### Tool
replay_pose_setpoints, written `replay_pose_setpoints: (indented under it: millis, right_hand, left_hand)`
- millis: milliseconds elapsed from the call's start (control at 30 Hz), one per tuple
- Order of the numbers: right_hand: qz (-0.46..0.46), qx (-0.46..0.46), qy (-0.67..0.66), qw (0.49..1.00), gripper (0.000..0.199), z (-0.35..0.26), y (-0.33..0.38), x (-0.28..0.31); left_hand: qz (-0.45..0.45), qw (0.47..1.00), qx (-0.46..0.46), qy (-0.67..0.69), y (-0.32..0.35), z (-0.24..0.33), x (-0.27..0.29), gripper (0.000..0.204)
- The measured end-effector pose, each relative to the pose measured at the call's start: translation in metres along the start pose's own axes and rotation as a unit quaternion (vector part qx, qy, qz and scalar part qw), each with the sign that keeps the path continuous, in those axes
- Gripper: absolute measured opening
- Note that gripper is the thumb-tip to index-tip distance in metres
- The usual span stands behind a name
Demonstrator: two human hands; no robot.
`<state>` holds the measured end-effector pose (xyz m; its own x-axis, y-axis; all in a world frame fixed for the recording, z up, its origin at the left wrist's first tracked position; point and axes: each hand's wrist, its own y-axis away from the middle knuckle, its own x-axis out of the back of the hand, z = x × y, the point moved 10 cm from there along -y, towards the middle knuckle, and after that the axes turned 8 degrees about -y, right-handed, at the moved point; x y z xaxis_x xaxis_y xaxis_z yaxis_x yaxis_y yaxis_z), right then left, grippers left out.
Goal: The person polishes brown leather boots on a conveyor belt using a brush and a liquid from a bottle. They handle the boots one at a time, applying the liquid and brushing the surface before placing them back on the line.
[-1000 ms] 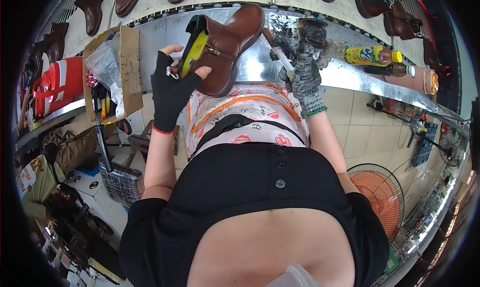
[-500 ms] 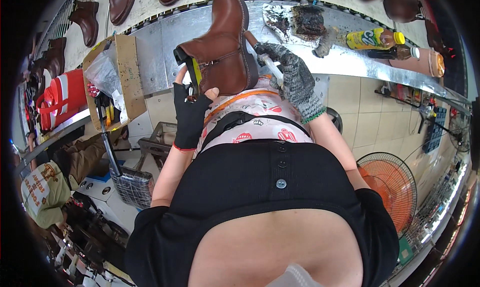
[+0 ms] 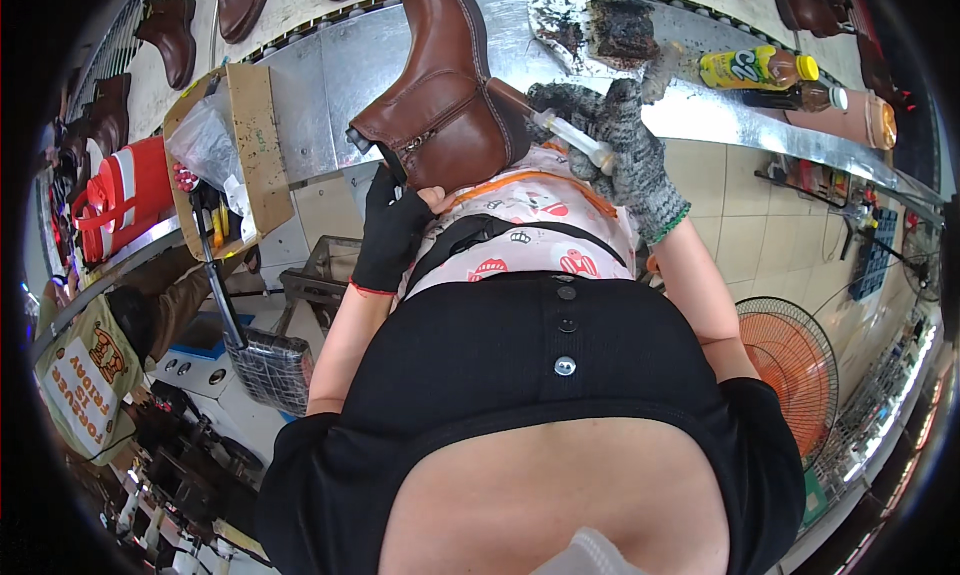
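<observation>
A brown leather ankle boot (image 3: 440, 105) with a side zip lies over my lap and the metal bench edge. Its toe points away, its heel is to the right and its top opening to the left. My left hand (image 3: 395, 220), in a black fingerless glove, grips the boot at that opening, some fingers hidden behind the leather. My right hand (image 3: 625, 155), in a grey knit glove, is closed around a clear syringe-like tube (image 3: 572, 135). A brown stick-like handle (image 3: 508, 97) runs in line with it, next to the heel; whether they are one piece I cannot tell.
A stained dark block (image 3: 620, 33) and drink bottles (image 3: 755, 68) stand on the bench (image 3: 330, 75). At left are a cardboard box (image 3: 262, 145) with plastic bags and a red bag (image 3: 125, 190). More boots (image 3: 168, 40) line the far belt. An orange fan (image 3: 790, 365) is at right.
The boot has tilted and turned slightly, showing more of its zip side. My left hand has moved a little right. My right hand has shifted right, with the clear tube more exposed.
</observation>
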<state>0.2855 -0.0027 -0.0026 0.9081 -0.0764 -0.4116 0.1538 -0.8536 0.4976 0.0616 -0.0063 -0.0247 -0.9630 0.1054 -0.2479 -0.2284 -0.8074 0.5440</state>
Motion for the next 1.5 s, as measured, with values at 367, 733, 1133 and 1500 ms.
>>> replay_pose_setpoints:
  millis: [367, 733, 1133, 1500]
  right_hand:
    - [0.000, -0.019, -0.060, 0.998, 0.084, 0.006, 0.003, 0.009]
    - [0.034, -0.040, -0.045, 0.998, 0.079, 0.001, 0.015, 0.005]
    - [-0.028, 0.181, 0.426, 0.886, 0.036, -0.060, 0.066, -0.007]
    - [-0.003, 0.134, 0.317, 0.939, 0.063, -0.055, 0.085, -0.009]
  left_hand:
    - [-0.009, 1.000, 0.008, 0.004, -0.003, -0.004, 0.003, 0.059]
    - [0.003, 1.000, 0.006, -0.015, -0.002, -0.001, 0.003, 0.053]
    - [0.010, 0.998, 0.037, 0.043, -0.001, 0.026, -0.030, 0.038]
    - [0.003, 0.988, 0.021, 0.155, -0.006, 0.054, -0.049, 0.026]
